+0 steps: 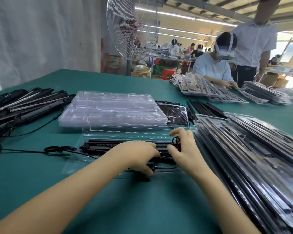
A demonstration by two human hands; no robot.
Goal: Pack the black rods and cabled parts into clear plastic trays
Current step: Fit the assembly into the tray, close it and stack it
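On the tabletop [32, 179] the black rod [108, 144] lies crosswise in its tray [71, 163] (left grip [139, 156] clasps it, right grip [183, 149] pinches its cable [175, 141]).

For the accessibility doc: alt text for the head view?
Left hand grips a black rod, right hand pinches a coiled cable, in a clear tray on a green table. Empty trays behind, packed trays right, loose rods left.

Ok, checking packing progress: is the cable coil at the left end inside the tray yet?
Out: the cable coil lies on the green table, just left of the tray.
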